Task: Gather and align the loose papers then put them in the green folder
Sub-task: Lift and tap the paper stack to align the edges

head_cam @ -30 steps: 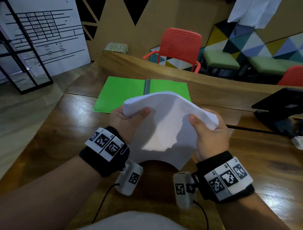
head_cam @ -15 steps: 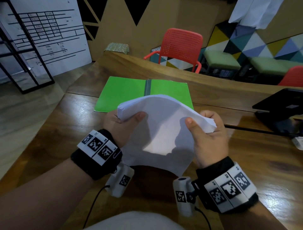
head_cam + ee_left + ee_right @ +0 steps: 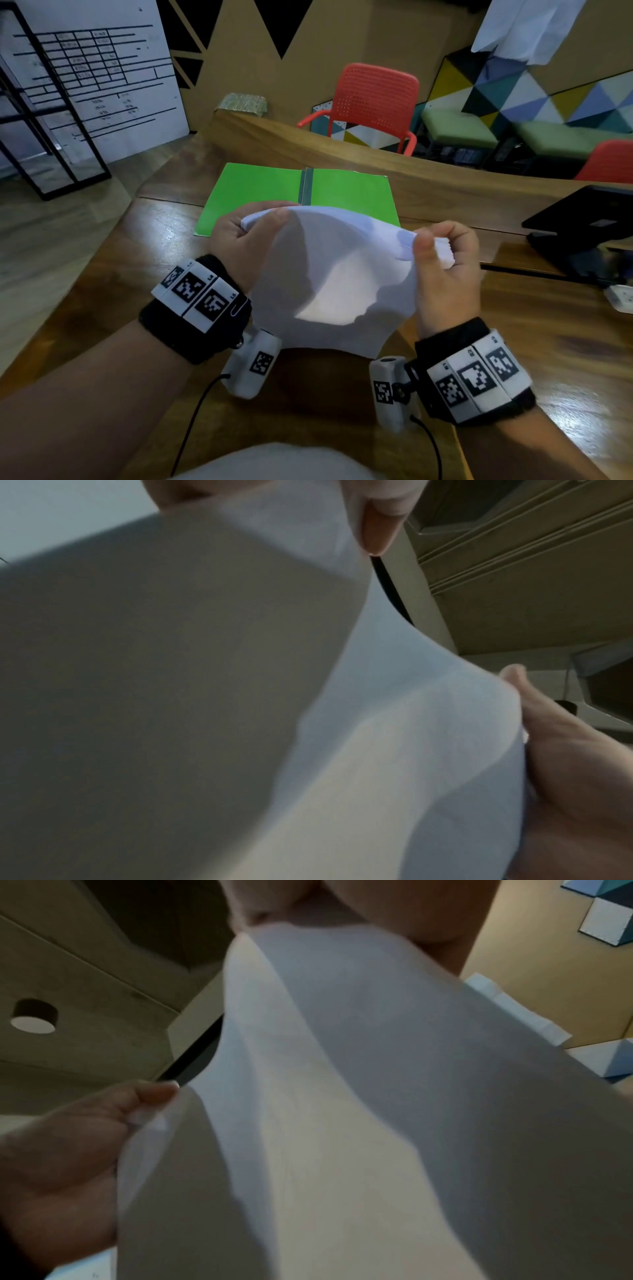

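I hold a stack of white papers upright in front of me, above the wooden table, its lower edge near the tabletop. The sheets bow outward in the middle, forming a soft curve between my two hands. My left hand pinches the stack's upper left corner, thumb on the near face and fingers curled behind the sheets. My right hand grips the upper right corner the same way, thumb pressed on the near side, fingers curled tight over the top edge, where the sheet ends fan out slightly. In the wrist views the paper fills most of the frame, blurred, with each thumb on its edge.

Beyond the papers, the green folder lies open and flat on the table, its grey spine running down the middle. The stack's top edge overlaps my view of the folder's near edge. To the far right sits a black laptop. Past the table stands a red chair.
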The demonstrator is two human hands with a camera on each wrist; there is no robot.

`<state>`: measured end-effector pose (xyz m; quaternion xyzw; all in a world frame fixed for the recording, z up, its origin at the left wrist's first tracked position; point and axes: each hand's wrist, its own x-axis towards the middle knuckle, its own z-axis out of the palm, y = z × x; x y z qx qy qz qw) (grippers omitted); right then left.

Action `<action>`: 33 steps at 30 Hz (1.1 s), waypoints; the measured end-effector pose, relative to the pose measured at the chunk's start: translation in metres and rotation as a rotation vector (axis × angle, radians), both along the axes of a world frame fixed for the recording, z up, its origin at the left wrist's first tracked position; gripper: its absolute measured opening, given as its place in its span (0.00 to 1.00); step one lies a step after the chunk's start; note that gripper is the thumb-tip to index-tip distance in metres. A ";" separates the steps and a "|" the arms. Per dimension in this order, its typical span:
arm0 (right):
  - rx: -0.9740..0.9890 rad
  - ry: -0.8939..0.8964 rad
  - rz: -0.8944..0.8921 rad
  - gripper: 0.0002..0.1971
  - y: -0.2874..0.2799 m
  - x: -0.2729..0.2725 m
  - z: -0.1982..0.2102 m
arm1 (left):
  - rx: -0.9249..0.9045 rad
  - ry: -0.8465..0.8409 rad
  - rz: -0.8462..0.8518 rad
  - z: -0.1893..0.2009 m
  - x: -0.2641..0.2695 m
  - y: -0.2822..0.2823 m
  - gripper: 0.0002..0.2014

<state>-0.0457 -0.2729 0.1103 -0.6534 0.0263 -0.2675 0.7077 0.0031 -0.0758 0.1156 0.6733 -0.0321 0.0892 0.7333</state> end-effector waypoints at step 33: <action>-0.586 -0.019 0.160 0.04 -0.021 -0.011 0.044 | 0.945 -0.031 -0.426 0.007 0.004 0.007 0.12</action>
